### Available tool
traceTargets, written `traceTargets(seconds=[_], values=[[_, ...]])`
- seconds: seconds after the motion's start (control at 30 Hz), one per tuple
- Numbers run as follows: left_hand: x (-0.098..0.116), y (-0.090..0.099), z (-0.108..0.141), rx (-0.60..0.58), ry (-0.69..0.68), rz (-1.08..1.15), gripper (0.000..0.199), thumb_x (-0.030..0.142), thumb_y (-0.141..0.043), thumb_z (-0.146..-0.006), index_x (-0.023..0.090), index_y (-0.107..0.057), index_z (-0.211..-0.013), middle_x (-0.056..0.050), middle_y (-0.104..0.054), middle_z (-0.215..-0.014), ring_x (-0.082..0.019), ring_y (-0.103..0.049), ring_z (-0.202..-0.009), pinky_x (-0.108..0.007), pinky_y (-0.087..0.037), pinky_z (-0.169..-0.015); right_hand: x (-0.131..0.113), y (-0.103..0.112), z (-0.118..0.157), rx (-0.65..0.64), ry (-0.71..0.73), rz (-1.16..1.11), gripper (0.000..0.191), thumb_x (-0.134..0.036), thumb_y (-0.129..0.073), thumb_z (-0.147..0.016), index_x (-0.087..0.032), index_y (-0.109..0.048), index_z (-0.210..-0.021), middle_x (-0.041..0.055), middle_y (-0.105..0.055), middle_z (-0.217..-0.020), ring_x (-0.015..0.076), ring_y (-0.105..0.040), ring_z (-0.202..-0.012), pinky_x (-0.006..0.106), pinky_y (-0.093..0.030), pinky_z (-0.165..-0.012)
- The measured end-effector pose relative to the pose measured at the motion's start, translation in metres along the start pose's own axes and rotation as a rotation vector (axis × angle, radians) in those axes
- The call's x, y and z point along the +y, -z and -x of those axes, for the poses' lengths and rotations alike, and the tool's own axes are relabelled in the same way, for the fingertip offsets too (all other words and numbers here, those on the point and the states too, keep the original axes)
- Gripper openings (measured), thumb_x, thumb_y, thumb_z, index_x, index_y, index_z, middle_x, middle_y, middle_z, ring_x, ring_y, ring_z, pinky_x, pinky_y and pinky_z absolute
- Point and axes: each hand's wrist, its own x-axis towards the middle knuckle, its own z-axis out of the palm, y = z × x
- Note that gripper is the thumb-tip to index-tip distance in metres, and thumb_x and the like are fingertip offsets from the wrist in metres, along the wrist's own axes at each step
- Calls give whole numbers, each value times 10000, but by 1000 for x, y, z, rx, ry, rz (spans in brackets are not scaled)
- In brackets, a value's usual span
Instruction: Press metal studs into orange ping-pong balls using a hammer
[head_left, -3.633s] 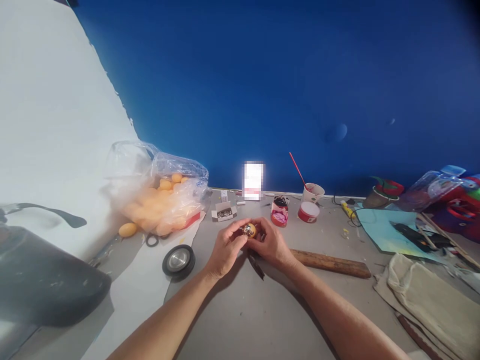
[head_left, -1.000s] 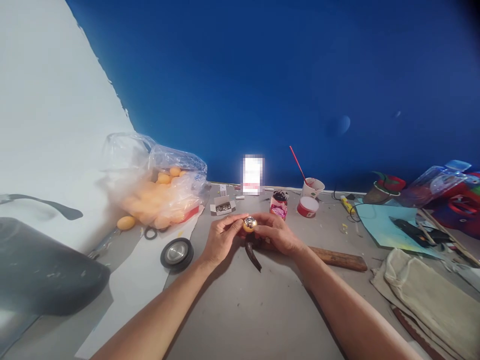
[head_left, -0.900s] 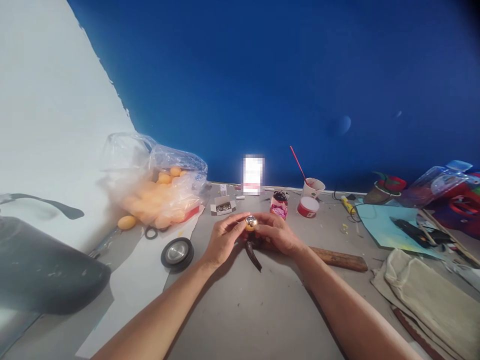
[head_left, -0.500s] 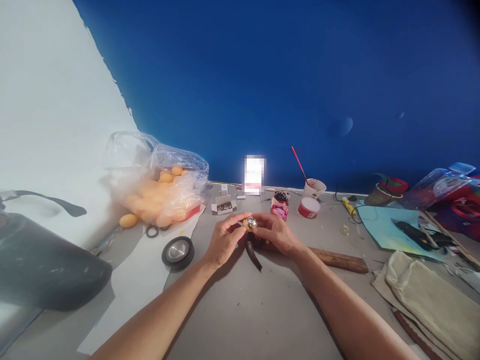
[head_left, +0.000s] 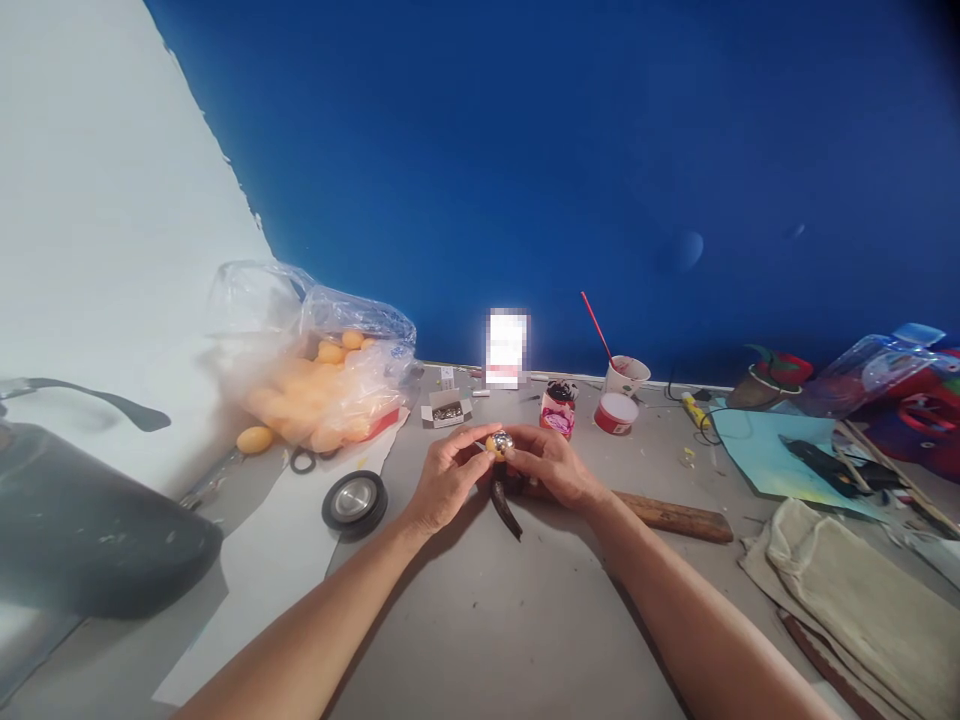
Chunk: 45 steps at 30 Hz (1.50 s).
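Note:
A small orange ball, partly covered in shiny silver pieces, is held up between both hands. My left hand pinches it from the left with thumb and fingers. From the right, my right hand grips the same ball, its thumb on the near side. Below the hands, a dark curved piece points toward me; its far end is hidden. Just beyond them is a small open box of shiny metal bits. Right of that stands a pink and red container with a black, stained top.
A plastic bag of orange balls lies at the left. Nearer are a round black-rimmed metal object and a large dark cylinder. To the right are a wooden stick, a paper cup, a red-sided tub and folded cloth.
Both hands stay nearly in place around the ball, which seems slightly turned, showing a little more orange on its left. The whole view has shifted slightly.

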Motion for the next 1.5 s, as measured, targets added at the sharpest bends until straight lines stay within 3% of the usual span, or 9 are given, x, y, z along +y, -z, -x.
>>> traceTargets(seconds=[0.13, 0.43, 0.6, 0.83, 1.27, 1.4, 1.5], values=[[-2, 1, -1, 8, -19, -16, 374, 336, -751, -825, 200, -817, -1167, -75, -784, -1034, -190, -680, -859, -296, -570, -780, 0, -2, 0, 27, 30, 12, 480, -537, -696, -929, -185, -723, -1254, 46, -686, -872, 161, -591, -732, 248, -438, -580], [-2, 1, -2, -15, 39, 21, 440, 390, -763, -824, 177, -789, -1208, -95, -792, -1159, -231, -739, -930, -344, -621, -826, 2, -10, -2, 88, 88, 34, 460, -499, -718, -914, -156, -710, -1220, 74, -761, -910, 190, -674, -787, 284, -496, -657], [-5, 1, -3, -8, 94, 126, 446, 360, -776, -802, 158, -769, -1201, -104, -809, -1111, -262, -754, -1006, -361, -614, -881, 8, -17, -8, 200, 104, 124, 417, -420, -758, -867, -163, -724, -1194, 63, -760, -948, 189, -661, -821, 301, -511, -722], [-7, -2, -4, 3, 90, 132, 423, 285, -794, -767, 159, -752, -1169, -97, -811, -1052, -237, -760, -944, -343, -610, -852, 7, -18, -10, 230, 99, 231, 387, -219, -704, -795, -194, -744, -1179, 28, -734, -944, 153, -580, -759, 277, -466, -686], [-9, 4, -7, -8, 26, 22, 431, 375, -792, -794, 197, -806, -1186, -93, -779, -1221, -257, -739, -1046, -357, -609, -891, 11, -16, -10, 216, 100, 196, 402, -265, -738, -806, -196, -733, -1202, 25, -743, -924, 165, -600, -780, 296, -483, -715], [-15, 4, -7, -6, 30, 79, 391, 375, -749, -842, 193, -807, -1183, -102, -788, -1206, -263, -740, -1070, -375, -591, -952, 9, -18, -9, 207, 93, 178, 395, -282, -755, -800, -196, -734, -1186, 31, -753, -927, 183, -643, -816, 299, -505, -725], [-16, 5, -7, -21, 82, 149, 406, 376, -716, -861, 175, -787, -1207, -112, -800, -1149, -254, -756, -996, -366, -605, -887, 7, -19, -9, 192, 92, 158, 383, -294, -742, -818, -194, -733, -1188, 34, -756, -920, 186, -660, -801, 300, -512, -716]])
